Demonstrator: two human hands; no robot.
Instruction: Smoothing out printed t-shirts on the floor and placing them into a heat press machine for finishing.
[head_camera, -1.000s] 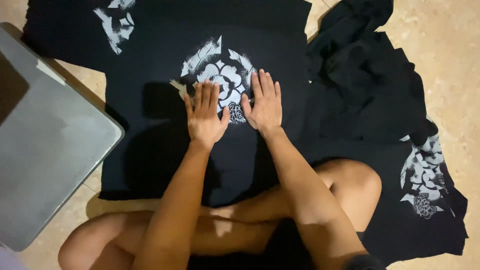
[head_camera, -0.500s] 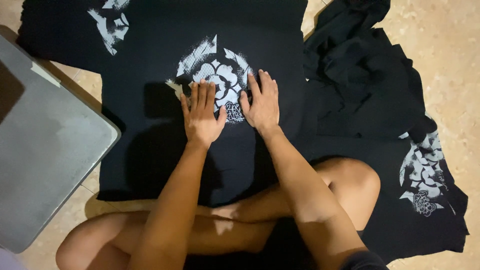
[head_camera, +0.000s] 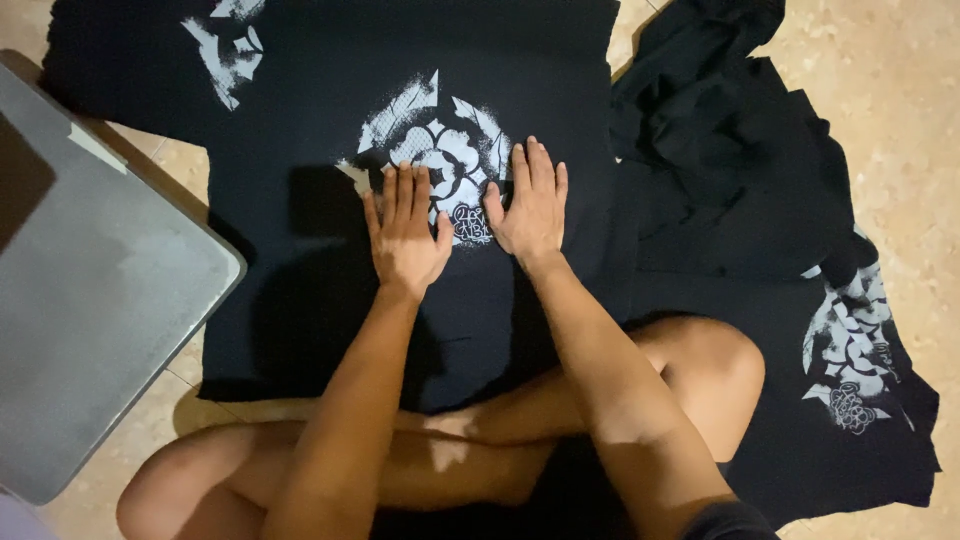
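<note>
1. Black T-shirt with a white floral print lies spread flat on the tiled floor, just right of the grey board.
2. Left hand presses flat on the shirt, fingers together, holding nothing.
3. Right hand lies flat beside it, on the print's right edge, also empty.
4. Crumpled black cloth sits right of the shirt.

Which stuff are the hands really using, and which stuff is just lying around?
In use:
- left hand and right hand, both flat on the black shirt with the white flower print

Just lying about:
- crumpled black cloth
- another printed black shirt
- printed black shirt at the top left
- grey board
</note>
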